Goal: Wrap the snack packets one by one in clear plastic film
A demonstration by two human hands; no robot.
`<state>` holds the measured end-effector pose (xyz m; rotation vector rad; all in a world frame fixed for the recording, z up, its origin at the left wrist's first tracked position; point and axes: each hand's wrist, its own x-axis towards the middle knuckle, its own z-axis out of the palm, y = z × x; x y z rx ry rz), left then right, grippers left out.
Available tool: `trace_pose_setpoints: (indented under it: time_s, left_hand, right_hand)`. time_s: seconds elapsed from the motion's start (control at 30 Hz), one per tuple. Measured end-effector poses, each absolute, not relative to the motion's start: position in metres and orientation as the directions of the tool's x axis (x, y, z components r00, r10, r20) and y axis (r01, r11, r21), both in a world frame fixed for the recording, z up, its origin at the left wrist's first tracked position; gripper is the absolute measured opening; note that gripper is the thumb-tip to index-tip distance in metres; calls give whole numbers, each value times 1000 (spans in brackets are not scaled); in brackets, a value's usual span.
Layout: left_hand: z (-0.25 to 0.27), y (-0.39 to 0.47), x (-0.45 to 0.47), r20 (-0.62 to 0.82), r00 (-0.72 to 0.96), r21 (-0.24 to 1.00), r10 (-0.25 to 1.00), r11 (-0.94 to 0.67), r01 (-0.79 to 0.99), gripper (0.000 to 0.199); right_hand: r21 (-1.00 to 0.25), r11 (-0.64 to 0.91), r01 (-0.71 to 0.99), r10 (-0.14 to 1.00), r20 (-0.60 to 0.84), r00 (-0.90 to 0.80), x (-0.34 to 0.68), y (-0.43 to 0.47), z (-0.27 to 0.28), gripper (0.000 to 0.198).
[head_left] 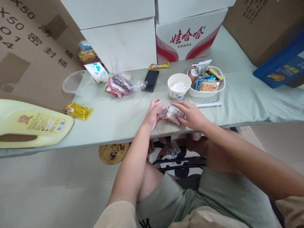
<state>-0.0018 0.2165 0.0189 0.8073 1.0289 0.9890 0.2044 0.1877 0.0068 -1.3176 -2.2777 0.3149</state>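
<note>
At the front of the cloth-covered table, a reddish-brown snack bundle [173,115] in clear plastic wrap lies between my hands. My left hand [151,116] curls around the loose left end of the plastic, fingers closed on it. From the right, my right hand [191,114] holds the bundle, fingers over its top and thumb against its near side. A white paper cup [180,96] with crumpled clear plastic inside stands just beyond. A white pen-like stick [210,104] lies beside my right hand, and a white bowl [206,94] of wrapped snacks sits behind it.
A phone [151,80], a bag of red-wrapped snacks [121,84], a yellow packet [79,110] and a clear tub [79,84] lie left. A pale yellow jug [35,122] is at the left edge. White cartons [123,47] line the back; a blue container [280,69] stands right.
</note>
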Motion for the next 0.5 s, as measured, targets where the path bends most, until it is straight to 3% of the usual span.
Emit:
trace_pose_setpoints:
  time_s: [0.13, 0.27, 0.4, 0.5]
  left_hand:
    - [12, 216, -1, -256, 113, 955, 960, 269, -125, 29]
    - [16, 215, -4, -298, 256, 910, 920, 355, -215, 23]
    - [22, 215, -8, -304, 233, 882, 924, 365, -297, 18]
    - [25, 216, -11, -318, 244, 864, 916, 385, -323, 17]
  right_hand:
    - [-358, 518, 777, 855, 198, -479, 204, 192, 11, 55]
    - [-339, 567, 751, 823, 255, -507, 205, 192, 10, 59]
    - [-389, 614, 687, 789, 266, -554, 208, 193, 10, 26]
    - [-412, 567, 714, 824, 257, -506, 210, 192, 12, 18]
